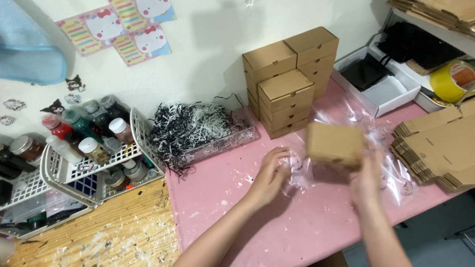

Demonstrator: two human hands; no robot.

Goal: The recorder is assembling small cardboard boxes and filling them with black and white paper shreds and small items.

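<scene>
My right hand (366,180) holds a small closed brown cardboard box (334,143) just above the pink table (295,233); the box looks blurred. My left hand (268,177) pinches the edge of a clear crinkled plastic bag (300,171) that lies under and around the box. More clear plastic sheeting (395,178) spreads on the table to the right of my hands.
Stacked closed brown boxes (291,81) stand against the wall. A clear tray of black and white shredded paper (196,129) sits left of them. Flat unfolded cardboard blanks (462,145) lie at right, yellow tape roll (452,81) behind. White baskets with jars (87,155) are at left.
</scene>
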